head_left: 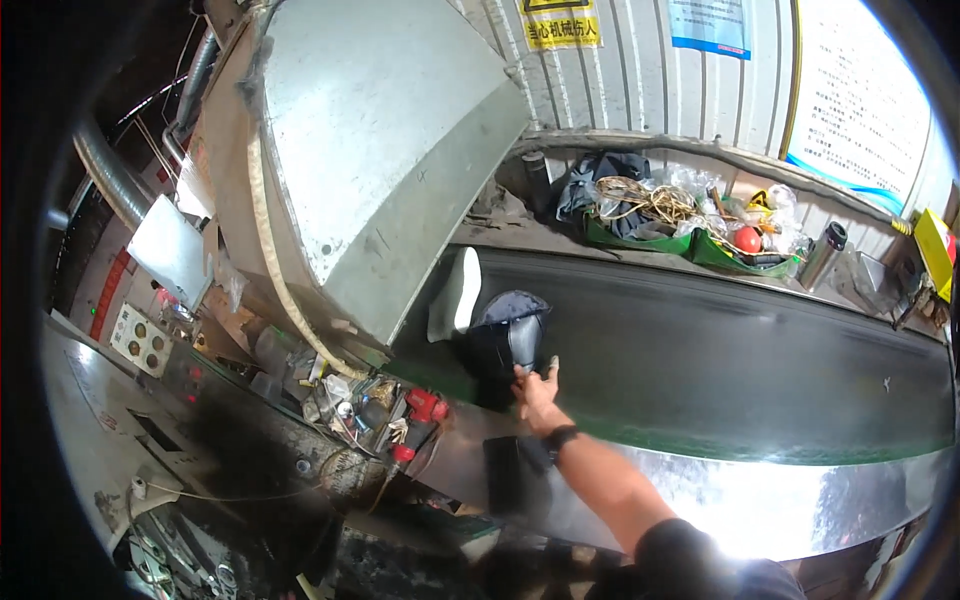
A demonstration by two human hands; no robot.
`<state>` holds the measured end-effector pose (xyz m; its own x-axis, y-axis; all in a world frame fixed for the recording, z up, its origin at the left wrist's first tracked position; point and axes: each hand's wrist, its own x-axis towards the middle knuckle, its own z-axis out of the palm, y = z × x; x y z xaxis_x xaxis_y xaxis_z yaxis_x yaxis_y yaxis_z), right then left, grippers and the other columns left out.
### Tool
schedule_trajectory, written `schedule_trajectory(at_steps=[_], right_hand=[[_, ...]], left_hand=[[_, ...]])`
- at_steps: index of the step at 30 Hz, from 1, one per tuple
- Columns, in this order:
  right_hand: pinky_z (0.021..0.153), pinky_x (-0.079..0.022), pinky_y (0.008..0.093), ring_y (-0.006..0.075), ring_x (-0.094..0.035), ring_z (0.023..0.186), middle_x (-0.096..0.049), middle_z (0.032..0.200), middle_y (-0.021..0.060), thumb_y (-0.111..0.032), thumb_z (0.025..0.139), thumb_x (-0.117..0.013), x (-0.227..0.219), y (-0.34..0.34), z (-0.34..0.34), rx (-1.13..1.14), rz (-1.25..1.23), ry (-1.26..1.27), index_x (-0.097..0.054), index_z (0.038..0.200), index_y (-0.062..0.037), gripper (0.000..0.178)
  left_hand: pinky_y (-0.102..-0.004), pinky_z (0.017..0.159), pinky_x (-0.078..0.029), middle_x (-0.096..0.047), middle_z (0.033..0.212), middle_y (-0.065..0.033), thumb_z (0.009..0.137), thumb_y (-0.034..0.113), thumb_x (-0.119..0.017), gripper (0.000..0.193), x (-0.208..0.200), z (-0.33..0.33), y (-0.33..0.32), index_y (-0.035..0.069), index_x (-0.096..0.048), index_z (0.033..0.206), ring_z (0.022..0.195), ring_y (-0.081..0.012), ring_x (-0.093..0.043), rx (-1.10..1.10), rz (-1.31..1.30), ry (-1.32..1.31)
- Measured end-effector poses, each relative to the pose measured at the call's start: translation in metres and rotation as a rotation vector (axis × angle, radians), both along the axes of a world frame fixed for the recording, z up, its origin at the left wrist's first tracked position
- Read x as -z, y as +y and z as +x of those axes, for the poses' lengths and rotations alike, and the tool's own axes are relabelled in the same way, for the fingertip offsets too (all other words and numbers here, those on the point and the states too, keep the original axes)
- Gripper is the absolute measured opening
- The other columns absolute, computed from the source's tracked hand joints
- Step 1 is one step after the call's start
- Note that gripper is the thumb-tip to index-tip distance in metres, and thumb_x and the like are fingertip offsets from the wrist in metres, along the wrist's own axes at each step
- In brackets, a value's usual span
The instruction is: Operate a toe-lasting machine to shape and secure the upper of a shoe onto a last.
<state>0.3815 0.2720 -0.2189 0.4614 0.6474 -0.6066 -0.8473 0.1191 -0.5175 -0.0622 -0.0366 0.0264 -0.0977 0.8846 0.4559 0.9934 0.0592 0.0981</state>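
Observation:
My right hand (538, 392) reaches over the dark conveyor belt from the lower right, with a dark band round its wrist. Its fingers are closed on the near, narrow end of a dark shoe upper (512, 308) with a glossy grey part (524, 340) facing me. One digit stands up, apart from the grip. Just left of the upper is a pale shoe sole (462, 290), white along one face and greyish on the other, close to the mouth of the metal hood. Whether the two touch is hard to see. My left hand is out of view.
A big grey metal hood (390, 130) covers the belt's left end. The conveyor belt (720, 350) runs right, with a shiny metal edge (740, 490). Behind it, green trays (640, 238) hold cords and bags beside a steel flask (824, 255). A red tool (427, 405) lies among clutter at left.

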Motion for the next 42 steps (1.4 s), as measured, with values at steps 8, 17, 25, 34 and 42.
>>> schedule_trajectory(at_steps=[8,17,25,34,42], right_hand=[[0.101,-0.036,0.0721,0.0328,-0.039,0.138,-0.032,0.156,0.0123,-0.01,0.1,-0.055,-0.057,-0.24,0.105,-0.25,0.153,-0.023,-0.011,0.158,-0.0404,0.079],[0.11,-0.043,0.0464,0.0187,-0.058,0.104,-0.057,0.12,0.0064,0.0,0.085,-0.069,-0.116,-0.513,0.051,0.17,-0.274,0.075,-0.051,0.132,-0.0083,0.052],[0.071,-0.042,0.0437,0.0199,-0.061,0.092,-0.067,0.099,-0.0008,-0.051,0.101,-0.048,-0.115,-0.537,0.036,0.427,-0.333,0.032,-0.063,0.119,-0.0166,0.042],[0.1,-0.047,0.0466,0.0284,-0.056,0.12,-0.062,0.131,0.01,-0.048,0.098,-0.056,-0.059,-0.519,0.083,0.517,-0.095,0.084,-0.057,0.13,-0.0081,0.051],[0.1,-0.044,0.038,0.0189,-0.058,0.106,-0.065,0.12,0.0043,-0.038,0.097,-0.063,-0.079,-0.54,0.108,0.557,-0.057,-0.026,-0.063,0.124,-0.0071,0.041]], left_hand=[[-0.0416,0.109,-0.039,-0.055,0.137,-0.0244,0.087,0.011,-0.07,0.049,0.1,0.175,0.26,-0.004,-0.056,0.132,0.129,-0.0371,-0.052,0.54,-0.209,-0.783],[-0.0556,0.118,-0.024,-0.01,0.161,-0.0313,0.071,0.045,-0.084,0.116,0.226,0.329,0.536,0.027,-0.013,0.161,0.149,-0.0483,-0.016,0.257,-0.707,-0.395],[-0.0626,0.11,-0.032,-0.014,0.159,-0.0283,0.063,0.023,-0.09,0.11,0.217,0.374,0.494,0.043,-0.028,0.152,0.145,-0.0432,-0.018,0.129,-0.709,-0.311],[-0.06,0.101,-0.031,-0.039,0.132,-0.0227,0.052,0.025,-0.076,0.064,0.107,0.366,0.187,0.017,-0.064,0.115,0.128,-0.044,-0.033,1.393,-0.093,0.131],[-0.0408,0.096,-0.026,-0.053,0.126,0.0065,0.082,0.029,-0.064,0.024,0.177,0.362,-0.006,0.03,-0.063,0.106,0.122,-0.0129,-0.04,2.026,0.147,0.076]])
